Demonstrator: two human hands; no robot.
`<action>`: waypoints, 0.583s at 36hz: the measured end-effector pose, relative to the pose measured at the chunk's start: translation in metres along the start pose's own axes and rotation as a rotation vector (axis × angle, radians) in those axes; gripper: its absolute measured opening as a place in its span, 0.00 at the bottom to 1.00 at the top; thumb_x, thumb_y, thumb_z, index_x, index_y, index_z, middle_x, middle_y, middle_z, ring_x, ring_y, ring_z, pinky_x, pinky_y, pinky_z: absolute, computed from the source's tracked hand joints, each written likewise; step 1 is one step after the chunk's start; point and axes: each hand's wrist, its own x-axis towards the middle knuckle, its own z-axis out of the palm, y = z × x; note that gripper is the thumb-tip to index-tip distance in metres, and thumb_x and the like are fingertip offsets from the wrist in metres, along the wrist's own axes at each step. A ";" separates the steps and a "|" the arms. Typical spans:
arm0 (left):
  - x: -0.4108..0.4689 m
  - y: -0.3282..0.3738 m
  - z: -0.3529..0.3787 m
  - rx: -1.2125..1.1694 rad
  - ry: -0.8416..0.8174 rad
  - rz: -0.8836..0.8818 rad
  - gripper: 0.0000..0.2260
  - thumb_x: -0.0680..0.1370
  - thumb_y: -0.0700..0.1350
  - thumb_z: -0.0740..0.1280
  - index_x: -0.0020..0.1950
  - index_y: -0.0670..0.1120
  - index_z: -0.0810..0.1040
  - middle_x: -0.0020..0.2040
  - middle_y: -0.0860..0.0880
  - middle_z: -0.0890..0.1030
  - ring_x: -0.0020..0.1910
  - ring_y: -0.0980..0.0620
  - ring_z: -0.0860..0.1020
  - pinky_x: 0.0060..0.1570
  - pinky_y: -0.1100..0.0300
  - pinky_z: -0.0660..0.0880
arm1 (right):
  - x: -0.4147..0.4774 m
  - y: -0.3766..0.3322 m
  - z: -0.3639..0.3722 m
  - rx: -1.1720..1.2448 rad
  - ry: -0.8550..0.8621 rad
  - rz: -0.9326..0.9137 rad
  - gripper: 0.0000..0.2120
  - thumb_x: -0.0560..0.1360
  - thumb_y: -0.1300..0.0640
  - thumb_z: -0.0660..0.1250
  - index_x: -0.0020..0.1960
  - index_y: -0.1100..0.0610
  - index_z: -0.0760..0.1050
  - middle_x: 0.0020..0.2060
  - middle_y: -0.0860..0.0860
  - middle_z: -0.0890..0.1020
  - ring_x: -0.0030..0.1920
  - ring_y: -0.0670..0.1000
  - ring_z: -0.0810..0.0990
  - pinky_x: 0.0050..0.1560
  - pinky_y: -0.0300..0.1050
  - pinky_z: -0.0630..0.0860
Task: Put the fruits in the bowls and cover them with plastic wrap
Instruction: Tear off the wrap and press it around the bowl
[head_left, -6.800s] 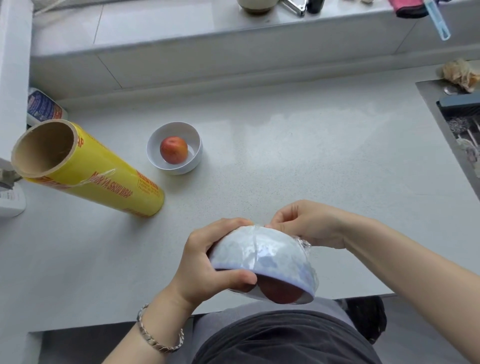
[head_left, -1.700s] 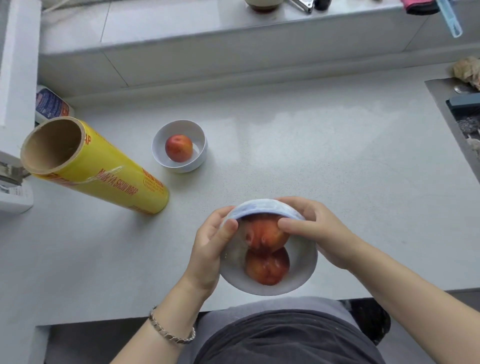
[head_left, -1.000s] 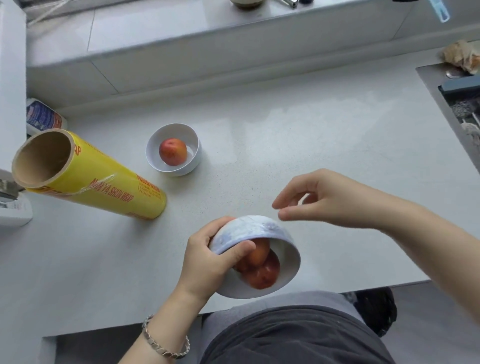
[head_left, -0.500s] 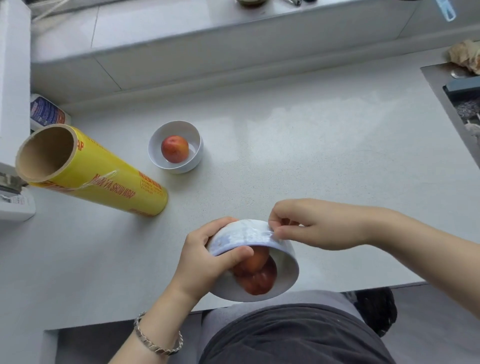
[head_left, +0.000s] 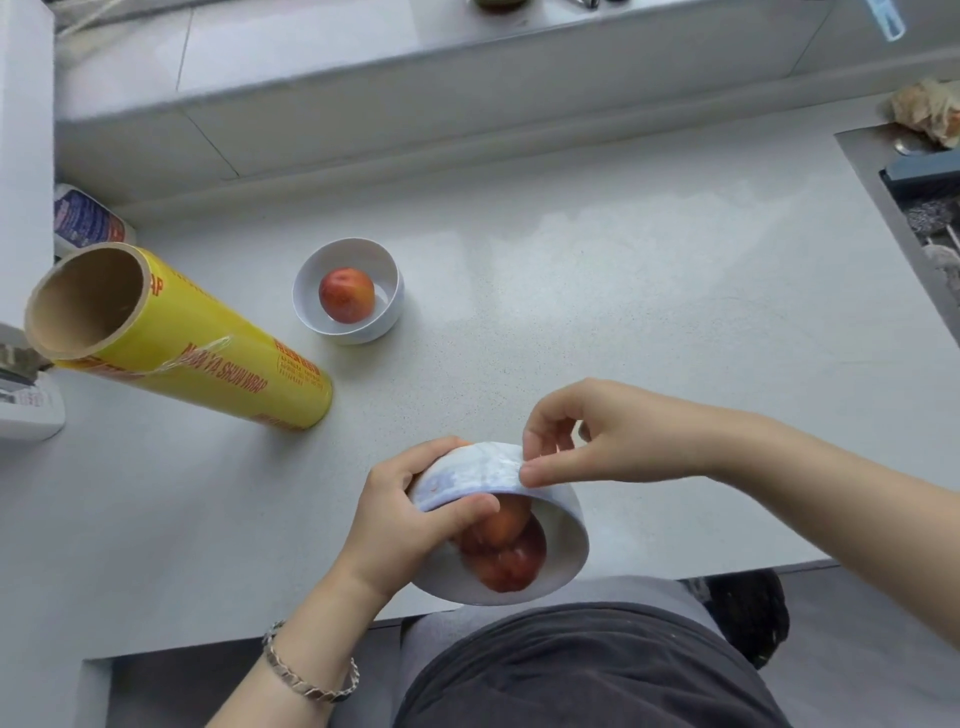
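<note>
A white bowl (head_left: 563, 564) is tilted toward me at the counter's front edge, holding two red fruits (head_left: 501, 551) under clear plastic wrap. My left hand (head_left: 400, 525) grips its left side, thumb over the rim. My right hand (head_left: 597, 441) pinches the wrap against the bowl's far outer wall (head_left: 467, 470). Farther back stands a second white bowl (head_left: 358, 332), uncovered, with one red fruit (head_left: 346, 295) in it. A yellow roll of plastic wrap (head_left: 197, 353) lies on the counter to the left, a loose end of film hanging off it.
The light counter (head_left: 649, 291) ends just below the held bowl. A sink (head_left: 914, 208) with dishes is at the right edge. A printed packet (head_left: 83, 223) and a white appliance (head_left: 26, 400) sit at far left. A ledge runs along the back.
The bowl turned from bottom-up to opening toward me. My right hand lifted off it a second ago, came back, and now presses the wrap on the far wall.
</note>
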 end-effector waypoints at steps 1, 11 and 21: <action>0.001 0.001 0.000 0.001 -0.004 0.002 0.19 0.55 0.57 0.73 0.44 0.56 0.80 0.40 0.60 0.83 0.41 0.62 0.79 0.45 0.69 0.74 | 0.001 -0.001 0.001 -0.015 -0.009 0.007 0.07 0.70 0.47 0.70 0.41 0.51 0.79 0.39 0.49 0.80 0.36 0.43 0.72 0.41 0.40 0.70; 0.005 0.007 -0.002 0.003 -0.061 0.040 0.16 0.55 0.57 0.73 0.43 0.65 0.81 0.40 0.60 0.83 0.42 0.61 0.80 0.45 0.68 0.75 | 0.005 0.000 -0.008 0.162 -0.099 0.035 0.08 0.77 0.55 0.63 0.39 0.52 0.76 0.35 0.44 0.76 0.38 0.42 0.72 0.45 0.36 0.67; 0.005 0.010 0.003 -0.056 -0.042 0.030 0.13 0.56 0.56 0.72 0.40 0.63 0.82 0.37 0.61 0.82 0.39 0.64 0.78 0.42 0.71 0.74 | 0.009 0.003 -0.008 0.213 -0.160 0.126 0.09 0.75 0.57 0.65 0.36 0.55 0.74 0.29 0.46 0.73 0.33 0.46 0.67 0.39 0.39 0.65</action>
